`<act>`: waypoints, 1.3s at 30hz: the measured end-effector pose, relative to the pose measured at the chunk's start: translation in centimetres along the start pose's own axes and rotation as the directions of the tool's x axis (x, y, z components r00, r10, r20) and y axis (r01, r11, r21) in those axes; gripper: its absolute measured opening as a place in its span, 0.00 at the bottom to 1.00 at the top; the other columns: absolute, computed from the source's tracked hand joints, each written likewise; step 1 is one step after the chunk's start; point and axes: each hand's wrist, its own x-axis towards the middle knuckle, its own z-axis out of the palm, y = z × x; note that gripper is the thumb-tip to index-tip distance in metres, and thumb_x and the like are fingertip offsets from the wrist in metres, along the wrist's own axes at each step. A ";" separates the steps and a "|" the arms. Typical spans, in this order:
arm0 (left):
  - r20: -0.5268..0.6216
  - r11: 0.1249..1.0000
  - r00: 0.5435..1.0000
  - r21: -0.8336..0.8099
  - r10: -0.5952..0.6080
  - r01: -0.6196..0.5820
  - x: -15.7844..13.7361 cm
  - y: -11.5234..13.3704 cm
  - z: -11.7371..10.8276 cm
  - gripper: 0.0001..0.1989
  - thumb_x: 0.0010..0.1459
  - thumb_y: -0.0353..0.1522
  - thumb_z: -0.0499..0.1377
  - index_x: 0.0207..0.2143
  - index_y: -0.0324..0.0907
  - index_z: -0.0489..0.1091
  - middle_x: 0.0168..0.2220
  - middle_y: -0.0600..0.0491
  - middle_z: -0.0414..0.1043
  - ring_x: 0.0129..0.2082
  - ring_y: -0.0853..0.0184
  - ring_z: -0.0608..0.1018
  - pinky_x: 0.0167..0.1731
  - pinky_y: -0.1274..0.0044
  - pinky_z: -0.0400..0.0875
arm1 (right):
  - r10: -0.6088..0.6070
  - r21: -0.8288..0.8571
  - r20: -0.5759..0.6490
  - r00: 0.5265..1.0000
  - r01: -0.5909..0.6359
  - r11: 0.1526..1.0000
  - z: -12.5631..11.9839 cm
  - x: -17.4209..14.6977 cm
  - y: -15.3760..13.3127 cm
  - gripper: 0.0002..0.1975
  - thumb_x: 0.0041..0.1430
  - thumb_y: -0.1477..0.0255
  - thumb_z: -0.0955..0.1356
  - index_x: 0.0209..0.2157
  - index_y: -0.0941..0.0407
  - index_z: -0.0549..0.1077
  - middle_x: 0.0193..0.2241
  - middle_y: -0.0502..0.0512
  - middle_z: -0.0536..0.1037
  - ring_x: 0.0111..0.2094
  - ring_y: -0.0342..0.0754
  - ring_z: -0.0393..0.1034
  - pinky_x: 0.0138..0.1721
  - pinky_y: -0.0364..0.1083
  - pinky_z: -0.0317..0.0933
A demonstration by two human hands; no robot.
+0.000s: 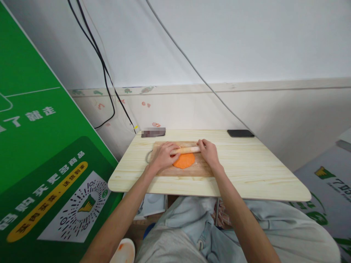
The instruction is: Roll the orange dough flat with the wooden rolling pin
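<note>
A pale wooden rolling pin lies crosswise over the far part of a flat, roundish sheet of orange dough. My left hand is closed around the pin's left end, its thumb close to the dough's upper left edge. At the other end, my right hand grips the pin with bent fingers. Beneath the dough is a wooden cutting board with a curved metal handle on its left side. Both hands cover parts of the board.
The board rests on a light wood-grain table. A dark phone lies at the back right, and a blurred dark object at the back left. A green printed panel stands at left. Cables hang along the wall behind.
</note>
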 end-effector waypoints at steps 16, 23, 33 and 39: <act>0.023 0.997 0.999 0.069 -0.040 0.039 0.2 0.7 0.1 0.06 0.61 0.32 0.66 0.41 0.45 0.76 0.44 0.49 0.82 0.45 0.57 0.81 0.50 0.64 0.76 | -0.016 0.006 -0.004 1.000 0.016 1.000 0.1 -0.1 0.1 0.20 0.76 0.64 0.61 0.35 0.54 0.80 0.38 0.60 0.87 0.40 0.52 0.78 0.42 0.46 0.60; 0.058 0.994 0.996 0.091 -0.070 0.064 0.4 0.8 0.1 0.07 0.61 0.33 0.67 0.41 0.45 0.76 0.44 0.49 0.82 0.46 0.56 0.81 0.51 0.64 0.76 | -0.012 -0.014 -0.007 1.000 0.011 1.000 0.1 0.0 0.0 0.21 0.76 0.64 0.61 0.35 0.54 0.81 0.38 0.61 0.87 0.40 0.53 0.78 0.42 0.47 0.60; 0.056 0.992 0.995 0.103 -0.077 0.071 0.5 0.9 0.2 0.06 0.59 0.31 0.65 0.40 0.46 0.74 0.42 0.50 0.81 0.44 0.57 0.81 0.50 0.65 0.75 | -0.005 0.000 -0.001 1.000 0.005 1.000 -0.1 -0.1 -0.1 0.20 0.76 0.64 0.61 0.35 0.54 0.81 0.39 0.60 0.87 0.41 0.53 0.79 0.43 0.46 0.60; 0.057 0.993 0.996 0.094 -0.074 0.068 0.4 0.8 0.1 0.06 0.62 0.33 0.66 0.42 0.46 0.75 0.44 0.50 0.81 0.46 0.57 0.81 0.51 0.64 0.75 | -0.010 -0.002 -0.005 1.000 0.010 1.000 -0.1 -0.1 0.0 0.21 0.76 0.63 0.61 0.36 0.54 0.81 0.38 0.60 0.87 0.40 0.52 0.78 0.42 0.46 0.60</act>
